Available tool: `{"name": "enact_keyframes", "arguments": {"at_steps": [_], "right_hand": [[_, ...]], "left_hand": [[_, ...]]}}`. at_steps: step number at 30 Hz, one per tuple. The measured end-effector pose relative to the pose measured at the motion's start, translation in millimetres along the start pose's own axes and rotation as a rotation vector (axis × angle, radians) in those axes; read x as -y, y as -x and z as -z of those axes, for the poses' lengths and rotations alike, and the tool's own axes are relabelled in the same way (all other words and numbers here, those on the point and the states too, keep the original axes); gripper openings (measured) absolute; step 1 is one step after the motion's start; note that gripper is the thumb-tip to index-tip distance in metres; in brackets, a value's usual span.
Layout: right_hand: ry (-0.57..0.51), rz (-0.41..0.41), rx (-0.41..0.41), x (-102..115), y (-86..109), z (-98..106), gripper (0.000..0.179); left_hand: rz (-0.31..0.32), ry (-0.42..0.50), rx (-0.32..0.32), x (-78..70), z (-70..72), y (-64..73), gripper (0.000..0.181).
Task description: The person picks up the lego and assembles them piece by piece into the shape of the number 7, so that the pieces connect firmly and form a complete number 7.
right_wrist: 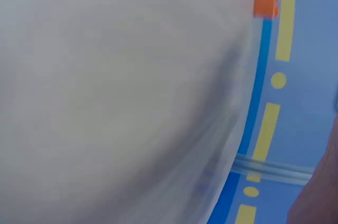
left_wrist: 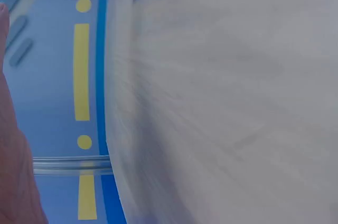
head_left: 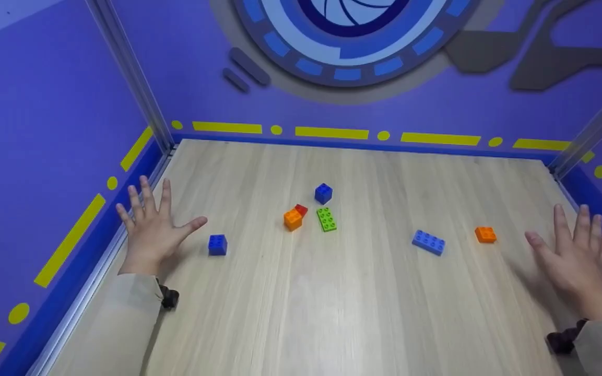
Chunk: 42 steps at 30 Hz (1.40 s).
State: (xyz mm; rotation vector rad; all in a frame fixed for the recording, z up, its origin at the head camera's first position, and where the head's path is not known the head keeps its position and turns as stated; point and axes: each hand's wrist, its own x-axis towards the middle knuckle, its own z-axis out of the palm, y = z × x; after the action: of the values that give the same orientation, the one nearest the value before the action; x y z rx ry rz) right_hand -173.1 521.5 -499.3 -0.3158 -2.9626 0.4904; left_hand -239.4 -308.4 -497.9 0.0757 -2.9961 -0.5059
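My left hand (head_left: 153, 230) is spread with straight fingers at the left side of the table, holding nothing. Just right of its thumb stands a dark blue brick (head_left: 217, 245), partly seen at the top of the left wrist view. On the right side, my right hand (head_left: 577, 256) is also spread and holds nothing. Nearest to it is an orange brick (head_left: 485, 235), with a longer light blue brick (head_left: 428, 242) to its left. Around the middle are an orange brick (head_left: 293, 220) against a small red brick (head_left: 301, 210), a green brick (head_left: 327, 219) and another dark blue brick (head_left: 323, 194).
The wooden table (head_left: 290, 308) is bounded by a blue-purple back wall (head_left: 217, 107) and side walls, all with yellow markings. Metal posts (head_left: 133, 73) stand at the back corners. Dark wrist devices (head_left: 169, 296) sit at both cuffs.
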Motion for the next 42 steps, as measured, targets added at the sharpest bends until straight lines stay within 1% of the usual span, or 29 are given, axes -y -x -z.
{"name": "enact_keyframes", "arguments": {"at_steps": [4, 6, 8, 11, 13, 17, 20, 24, 26, 30, 35, 39, 42], "right_hand": [[-0.04, 0.044, -0.023, 6.4, 4.4, -0.4, 0.103], [-0.09, 0.08, -0.017, 11.9, 5.1, -0.7, 0.103], [-0.138, 0.113, -0.018, 20.6, 5.3, -1.6, 0.107], [-0.19, 0.16, -0.021, 39.6, 3.3, -5.0, 0.116], [-0.2, 0.175, -0.03, 54.1, 2.0, -7.9, 0.122], [-0.243, 0.204, -0.012, 82.1, -1.4, -12.4, 0.129], [-0.318, 0.227, 0.016, 100.3, -3.9, -14.7, 0.131], [-0.421, 0.254, 0.044, 126.1, -8.1, -20.3, 0.131], [-0.453, 0.263, 0.059, 140.4, -11.0, -24.3, 0.131], [-0.49, 0.278, 0.094, 165.6, -17.9, -32.6, 0.131], [-0.547, 0.281, 0.141, 189.8, -29.2, -43.9, 0.128], [-0.589, 0.325, 0.152, 212.5, -40.8, -58.6, 0.123], [-0.623, 0.354, 0.159, 229.7, -46.5, -69.2, 0.121]], "left_hand": [[-0.024, 0.032, -0.034, -8.5, 0.1, 1.7, 0.136], [-0.036, 0.053, -0.038, -13.3, -0.6, 3.7, 0.136], [-0.048, 0.072, -0.041, -17.6, -1.3, 5.9, 0.135], [-0.064, 0.103, -0.042, -23.0, -2.0, 9.3, 0.133], [-0.071, 0.119, -0.047, -24.8, -2.2, 11.1, 0.132], [-0.086, 0.161, -0.056, -27.1, -3.2, 14.1, 0.129], [-0.109, 0.219, -0.069, -27.9, -5.4, 15.8, 0.12], [-0.14, 0.319, -0.103, -25.9, -8.7, 19.3, 0.1], [-0.149, 0.365, -0.109, -24.6, -10.3, 21.4, 0.094], [-0.156, 0.436, -0.083, -24.0, -15.3, 22.6, 0.09], [-0.193, 0.516, -0.032, -26.4, -21.8, 20.7, 0.084], [-0.213, 0.568, -0.034, -26.7, -24.7, 18.9, 0.075], [-0.222, 0.591, -0.029, -27.2, -28.5, 18.2, 0.072]]}}
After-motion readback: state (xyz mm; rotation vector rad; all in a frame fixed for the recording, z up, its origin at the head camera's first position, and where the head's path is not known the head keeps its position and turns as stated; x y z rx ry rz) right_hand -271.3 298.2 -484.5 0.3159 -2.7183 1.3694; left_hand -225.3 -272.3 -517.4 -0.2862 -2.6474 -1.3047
